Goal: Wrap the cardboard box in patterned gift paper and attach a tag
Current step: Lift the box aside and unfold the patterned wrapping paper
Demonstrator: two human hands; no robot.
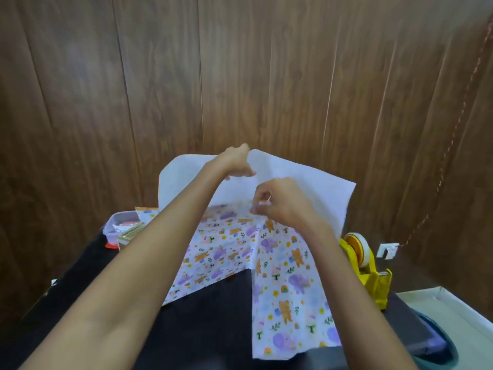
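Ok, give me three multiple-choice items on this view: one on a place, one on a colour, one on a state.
1. Where does the tape dispenser stand?
A. right of the gift paper
B. left of it
C. on top of it

2. What colour is the dispenser's body?
A. red
B. yellow
C. green

3. What is the left hand doing?
A. lying flat on the table
B. holding scissors
C. gripping the paper's lifted edge

Answers:
1 A: it stands by the paper's right edge.
2 B: its body is plainly yellow.
3 C: it curls round the raised edge, whose white underside shows.
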